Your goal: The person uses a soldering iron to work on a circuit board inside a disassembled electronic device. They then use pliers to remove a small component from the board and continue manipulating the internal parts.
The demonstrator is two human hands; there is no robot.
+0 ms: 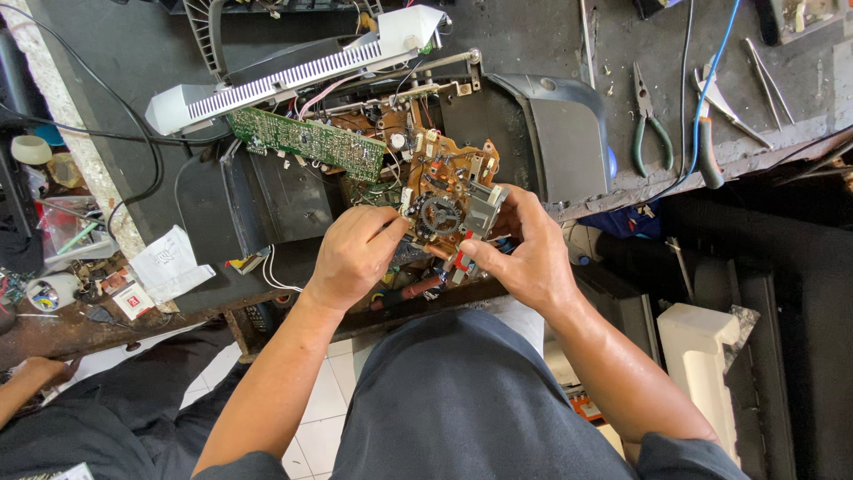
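At the near edge of the dark workbench, you have both hands on a brown mechanism board that sits among the opened insides of a grey audio set. Your left hand is curled, its fingertips pinched against the left edge of the board, just beside the black toothed wheel at its middle; whether something small is caught between those fingertips you cannot tell from here. Your right hand grips the board's right near corner, thumb on top near a small red part, fingers wrapped behind a grey metal bracket. The board is tilted up toward you, held between the two hands above the open casing.

Just left and farther away, a green circuit board leans on edge, joined by thin wires to the rest. Beyond it lies a white grilled front panel, running slantwise across the far side. To the far right on the bench lie green-handled pliers, a tool with a dark green handle, a blue cable and a pair of metal tweezers. At the left, crumpled paper and small clutter sit on a rusty ledge. Another person's hand rests at the near left edge, well apart from yours.
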